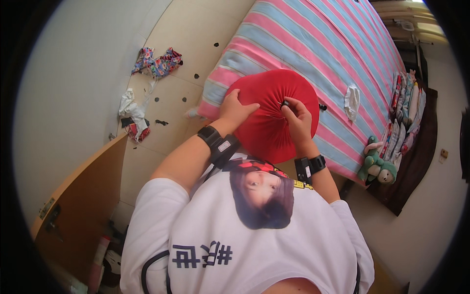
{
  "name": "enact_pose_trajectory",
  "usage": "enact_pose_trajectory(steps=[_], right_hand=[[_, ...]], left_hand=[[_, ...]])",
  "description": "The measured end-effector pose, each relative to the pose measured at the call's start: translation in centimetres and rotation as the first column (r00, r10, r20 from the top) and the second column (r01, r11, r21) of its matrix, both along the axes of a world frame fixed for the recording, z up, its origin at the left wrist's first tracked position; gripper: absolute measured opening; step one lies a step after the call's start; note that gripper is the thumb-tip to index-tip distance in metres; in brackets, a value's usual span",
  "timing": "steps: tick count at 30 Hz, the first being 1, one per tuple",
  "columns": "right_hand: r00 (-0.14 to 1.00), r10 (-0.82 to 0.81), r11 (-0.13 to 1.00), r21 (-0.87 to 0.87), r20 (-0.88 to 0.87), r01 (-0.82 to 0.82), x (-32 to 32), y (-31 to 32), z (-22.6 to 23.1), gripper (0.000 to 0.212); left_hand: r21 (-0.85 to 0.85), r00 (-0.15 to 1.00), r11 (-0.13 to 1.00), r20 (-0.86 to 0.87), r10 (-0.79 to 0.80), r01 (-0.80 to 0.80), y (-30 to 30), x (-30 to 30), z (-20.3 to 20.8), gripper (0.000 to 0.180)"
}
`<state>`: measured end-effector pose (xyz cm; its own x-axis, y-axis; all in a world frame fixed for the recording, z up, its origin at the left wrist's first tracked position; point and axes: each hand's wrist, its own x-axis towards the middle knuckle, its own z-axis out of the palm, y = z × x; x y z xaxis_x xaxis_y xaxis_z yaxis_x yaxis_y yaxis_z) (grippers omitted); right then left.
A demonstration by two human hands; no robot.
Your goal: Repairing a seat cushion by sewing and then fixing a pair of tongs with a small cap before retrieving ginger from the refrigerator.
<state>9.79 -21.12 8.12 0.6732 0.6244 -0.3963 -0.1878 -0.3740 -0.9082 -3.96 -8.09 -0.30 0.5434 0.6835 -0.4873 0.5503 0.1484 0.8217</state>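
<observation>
A round red cushion [259, 88], its cloth gathered in tight pleats toward the centre, lies against the near edge of the striped bed. My left hand [236, 111] rests on its left side, thumb stretched out toward the pleats and apart from the fingers. At the gathered centre, my right hand [299, 117] is closed in a pinch on a small black piece [285, 103]. What kind of piece it is cannot be made out. A short pale strand shows beside it. Dark bands with boxes sit on both my wrists.
Pink-and-blue striped bedding [313, 44] covers the bed, with a white cloth [351, 103] on it. Folded fabrics [406, 108] and a green plush toy [377, 164] sit by the dark headboard. Cloth scraps [159, 63] and black bits lie on the floor. A wooden door [83, 196] stands at left.
</observation>
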Motion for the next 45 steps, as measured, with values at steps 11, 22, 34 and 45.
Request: enact_pose_trajectory(steps=[11,22,34,45], right_hand=[[0.901,-0.231,0.942,0.146,-0.367,0.301,-1.6,-8.9,-3.5,0.027],[0.920,-0.131,0.931,0.274,-0.369,0.242,-1.3,-9.6,-4.9,0.028],[0.928,-0.109,0.924,0.308,-0.356,0.227,-1.4,-9.9,-4.6,0.029],[0.935,-0.133,0.927,0.292,-0.329,0.235,-1.1,-9.9,-5.1,0.029]], left_hand=[[-0.395,0.984,0.914,0.173,-0.027,0.095,0.9,0.4,-0.3,0.066],[-0.164,0.998,0.986,-0.046,-0.041,0.033,0.8,2.1,0.4,0.045],[-0.115,0.987,0.980,0.039,-0.157,0.161,2.6,6.2,1.6,0.048],[-0.193,0.960,0.942,0.109,-0.258,0.275,1.9,4.8,3.1,0.060]])
